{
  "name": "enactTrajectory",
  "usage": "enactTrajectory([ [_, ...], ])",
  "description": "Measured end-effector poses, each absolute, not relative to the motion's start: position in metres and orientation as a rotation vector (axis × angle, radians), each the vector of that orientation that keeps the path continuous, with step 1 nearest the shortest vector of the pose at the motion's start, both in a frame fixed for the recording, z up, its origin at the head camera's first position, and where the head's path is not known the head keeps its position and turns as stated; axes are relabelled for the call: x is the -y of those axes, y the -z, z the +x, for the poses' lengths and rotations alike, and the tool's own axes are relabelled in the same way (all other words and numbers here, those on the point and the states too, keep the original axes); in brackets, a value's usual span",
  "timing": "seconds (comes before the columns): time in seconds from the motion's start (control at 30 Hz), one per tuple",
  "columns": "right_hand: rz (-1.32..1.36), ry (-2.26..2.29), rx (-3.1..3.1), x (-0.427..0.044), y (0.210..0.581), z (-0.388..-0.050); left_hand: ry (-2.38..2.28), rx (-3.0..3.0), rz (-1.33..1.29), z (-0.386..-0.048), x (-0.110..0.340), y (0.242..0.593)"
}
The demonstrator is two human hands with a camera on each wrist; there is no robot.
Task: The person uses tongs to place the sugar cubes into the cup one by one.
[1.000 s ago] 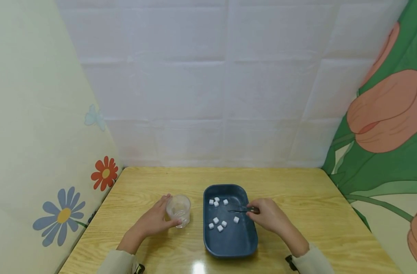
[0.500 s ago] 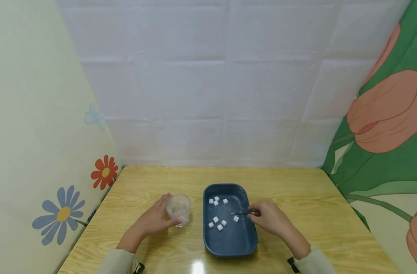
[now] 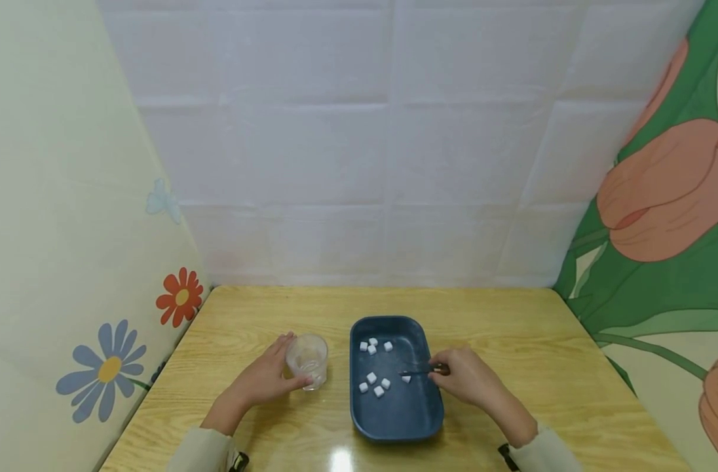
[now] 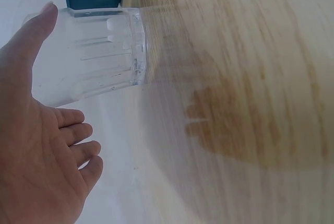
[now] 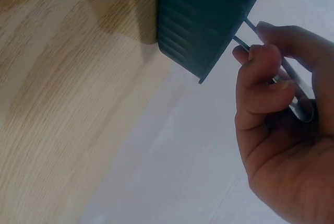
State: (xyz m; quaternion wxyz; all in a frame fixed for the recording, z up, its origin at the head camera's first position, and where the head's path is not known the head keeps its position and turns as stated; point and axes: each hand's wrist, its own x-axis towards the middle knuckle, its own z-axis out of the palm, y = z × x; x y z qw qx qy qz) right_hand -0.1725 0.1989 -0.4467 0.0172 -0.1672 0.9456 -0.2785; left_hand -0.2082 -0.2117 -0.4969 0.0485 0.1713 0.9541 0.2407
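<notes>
My left hand (image 3: 263,380) is around a clear glass (image 3: 315,373), thumb at its near side and a finger at its far side. The left wrist view shows the glass (image 4: 94,57) upright on the table, a small white shape visible through its wall. Between thumb and fingers my right hand (image 3: 468,379) pinches metal tweezers (image 3: 416,373), reaching over the right rim of a dark blue tray (image 3: 397,419). Their tips are at a white cube (image 3: 406,379), partly hiding it; whether they grip it I cannot tell. Several other white cubes (image 3: 378,392) lie in the tray.
The wooden table (image 3: 500,314) extends around the glass and tray. A white cloth (image 3: 335,164) hangs behind it, with flower-patterned panels (image 3: 108,370) at the left and right.
My right hand has moved slightly nearer and to the right, bringing the tweezer tips from beyond the rightmost cube onto it. My left hand and the glass have stayed in place.
</notes>
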Motion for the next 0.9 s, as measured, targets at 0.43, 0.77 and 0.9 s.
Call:
enactTrajectory([
  [0.43, -0.413, 0.793, -2.937, -0.1956, 0.4441, -0.1692, -0.735, -2.909, 0.502, -0.2065, 0.2107, 0.4956],
  [0.77, -0.464, 0.758, -2.943, -0.1975, 0.4442, -0.169, -0.737, -2.912, 0.5, -0.2058, 0.2104, 0.4937],
  [0.9, -0.474, 0.765, -2.936, -0.1979, 0.4448, -0.1686, -0.735, -2.915, 0.504, -0.2056, 0.2104, 0.4932],
])
